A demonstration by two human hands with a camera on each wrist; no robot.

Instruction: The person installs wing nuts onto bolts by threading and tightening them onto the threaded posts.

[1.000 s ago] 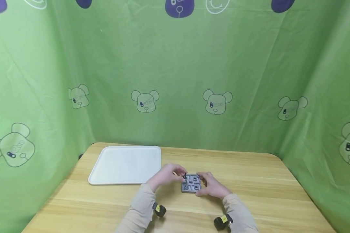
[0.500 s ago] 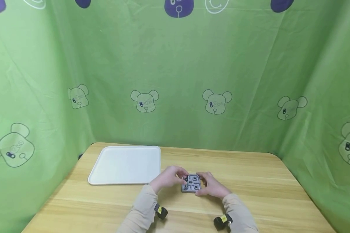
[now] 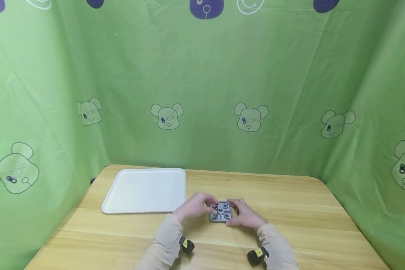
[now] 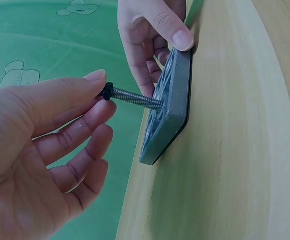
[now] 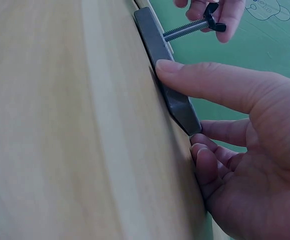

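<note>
A grey square plate (image 3: 221, 215) with moulded recesses lies flat on the wooden table, in front of the person. A wing bolt, its threaded shank (image 4: 135, 98) silvery and its winged head (image 5: 214, 19) black, stands up from the plate with its lower end at the plate's top face. My left hand (image 3: 195, 207) pinches the black head between thumb and index finger, the other fingers loosely bent. On the plate's right side, my right hand (image 3: 245, 215) grips the edges, its thumb on the near edge and fingers towards the far corner. How deep the shank sits is hidden.
A white rectangular tray (image 3: 146, 190) lies at the table's back left, just beyond the left hand. Green printed curtains (image 3: 202, 75) hang behind the table (image 3: 290, 198) and on both sides. Each sleeve carries a strapped-on black camera.
The left hand has shifted slightly right and down, bringing the wing bolt's head lower and closer over the plate. Over the last half second it barely moves. The right hand and plate stay put.
</note>
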